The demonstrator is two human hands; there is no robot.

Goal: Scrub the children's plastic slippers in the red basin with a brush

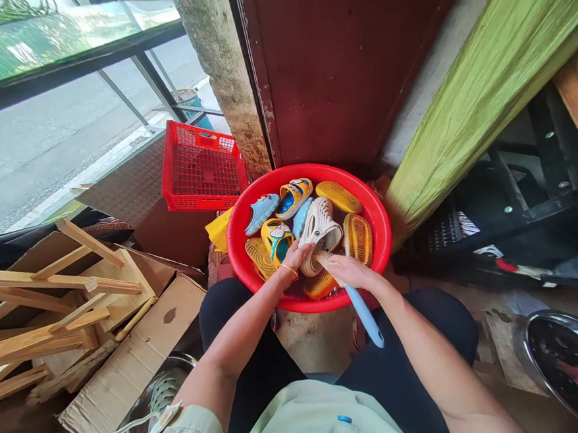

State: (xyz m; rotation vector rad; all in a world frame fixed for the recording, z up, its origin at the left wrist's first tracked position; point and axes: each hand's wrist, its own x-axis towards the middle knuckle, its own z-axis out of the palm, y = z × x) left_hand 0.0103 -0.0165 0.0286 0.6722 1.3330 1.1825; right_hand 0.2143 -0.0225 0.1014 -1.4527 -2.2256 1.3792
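Note:
A white clog is gripped by my left hand at its heel side, over a red basin. Closed round a scrub brush with a light blue handle, my right hand presses its bristles at the clog's opening. The bristles are partly hidden by my fingers. Around the clog in the basin lie several shoes: a yellow and blue sandal, a yellow sandal with a green inside, a light blue clog and upturned yellow soles. Some water shows at the basin's near side.
A red plastic crate stands behind the basin to the left. Wooden frames and cardboard crowd the left side. At right are a green curtain and a metal bowl. A dark red door rises behind.

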